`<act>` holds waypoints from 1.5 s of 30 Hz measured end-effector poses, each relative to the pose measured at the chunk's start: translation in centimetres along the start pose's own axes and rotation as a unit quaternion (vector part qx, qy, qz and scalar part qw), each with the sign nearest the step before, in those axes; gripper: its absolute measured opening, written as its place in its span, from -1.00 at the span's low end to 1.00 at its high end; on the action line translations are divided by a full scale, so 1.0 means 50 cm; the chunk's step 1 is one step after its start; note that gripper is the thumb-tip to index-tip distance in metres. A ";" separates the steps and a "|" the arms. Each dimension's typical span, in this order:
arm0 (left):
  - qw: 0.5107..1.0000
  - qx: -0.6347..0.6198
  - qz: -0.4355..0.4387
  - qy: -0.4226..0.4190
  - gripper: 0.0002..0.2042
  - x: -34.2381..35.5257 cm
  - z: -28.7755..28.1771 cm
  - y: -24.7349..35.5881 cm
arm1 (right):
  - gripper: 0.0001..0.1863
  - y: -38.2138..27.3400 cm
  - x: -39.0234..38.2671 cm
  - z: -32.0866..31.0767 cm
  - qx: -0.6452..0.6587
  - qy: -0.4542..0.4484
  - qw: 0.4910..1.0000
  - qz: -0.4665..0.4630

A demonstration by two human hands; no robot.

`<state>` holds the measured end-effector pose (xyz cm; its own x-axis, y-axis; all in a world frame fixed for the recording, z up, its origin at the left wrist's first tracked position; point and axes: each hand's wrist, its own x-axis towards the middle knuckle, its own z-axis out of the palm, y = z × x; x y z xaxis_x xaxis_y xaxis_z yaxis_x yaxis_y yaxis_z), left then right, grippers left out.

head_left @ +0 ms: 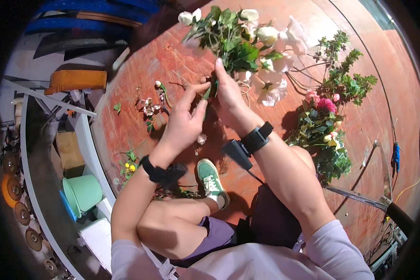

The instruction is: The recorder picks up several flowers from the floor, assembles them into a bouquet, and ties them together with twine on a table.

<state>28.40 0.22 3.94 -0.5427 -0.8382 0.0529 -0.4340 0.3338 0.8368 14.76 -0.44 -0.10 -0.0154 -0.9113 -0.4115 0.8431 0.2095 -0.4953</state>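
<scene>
My right hand point(228, 95) is closed round the stems of a bouquet point(240, 49), its thumb pointing up along them. White buds, large pale blooms and dense green leaves spread above and to the right of that hand. Fingers of my left hand point(184, 119) pinch a narrow dark green strip point(209, 92) just below the leaves, against the right palm. Whether the strip is tape or a leaf is hard to make out. The lower stem ends are mostly hidden by my hands.
Pink and magenta flowers point(326, 105) and leafy sprigs point(352, 77) lie right on the reddish floor point(284, 121). Small blossoms point(150, 107) and yellow flowers point(130, 167) lie left. A green bucket point(84, 193) stands by a grey frame; a metal bar point(357, 195) is at lower right.
</scene>
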 end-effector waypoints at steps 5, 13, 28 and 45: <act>0.974 -0.185 -0.116 -0.058 -0.65 0.013 -0.056 -0.010 | -0.55 0.013 0.002 0.001 -0.051 -0.009 0.999 0.007; 0.979 -0.184 -0.086 -0.031 -0.68 0.000 -0.037 -0.032 | -0.50 0.041 0.008 0.000 -0.076 -0.002 0.997 0.003; 0.999 -0.047 -0.012 -0.008 -0.74 0.014 -0.028 -0.057 | -0.47 0.054 0.005 -0.010 -0.085 0.012 0.996 0.007; 0.958 -0.219 -0.133 0.127 -0.80 0.035 -0.125 -0.246 | -0.65 -0.024 0.009 -0.018 -0.031 0.109 0.992 -0.063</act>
<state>37.27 -8.05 -2.84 -0.2383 -0.9649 -0.1103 -0.1592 -0.0733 0.9845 13.25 -0.79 -0.37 -0.2397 -0.8342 -0.4966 0.7930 0.1269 -0.5959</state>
